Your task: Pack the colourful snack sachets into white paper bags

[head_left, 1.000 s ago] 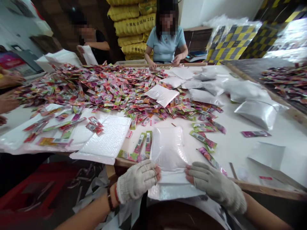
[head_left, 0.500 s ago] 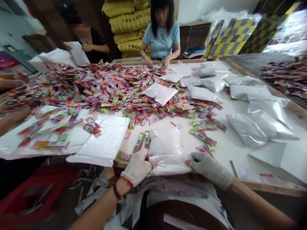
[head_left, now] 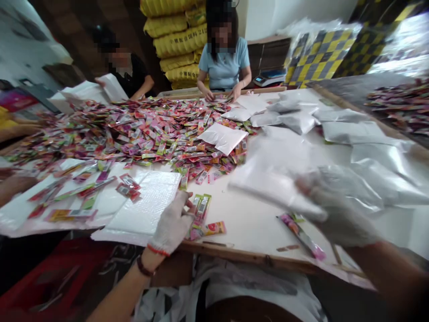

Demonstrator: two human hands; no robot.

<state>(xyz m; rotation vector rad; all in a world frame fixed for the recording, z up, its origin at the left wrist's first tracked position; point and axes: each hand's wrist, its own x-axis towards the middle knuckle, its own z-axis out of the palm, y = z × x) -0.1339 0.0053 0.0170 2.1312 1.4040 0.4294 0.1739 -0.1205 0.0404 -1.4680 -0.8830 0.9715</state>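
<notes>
My right hand (head_left: 342,210), in a pale knit glove and blurred by motion, grips the near right end of a filled white bag (head_left: 278,172) held over the table. My left hand (head_left: 172,221), gloved with bare fingertips, is at the table's front edge beside a few small sachets (head_left: 202,208); its fingers are partly curled, and whether they pinch a sachet is hard to tell. An orange and pink sachet (head_left: 213,228) lies just right of it. Another pink sachet (head_left: 303,237) lies below the bag. A flat bubble mailer (head_left: 144,205) is left of my left hand.
A large heap of sachets (head_left: 134,129) covers the table's left and middle. Filled silvery-white bags (head_left: 385,179) crowd the right side. One white bag (head_left: 224,137) rests on the heap. Two people sit across the table, and another person's hand (head_left: 16,183) is at the far left.
My right hand has lifted the white bag from the front edge and moved it up and right. My left hand has let go of it and moved left to the sachets.
</notes>
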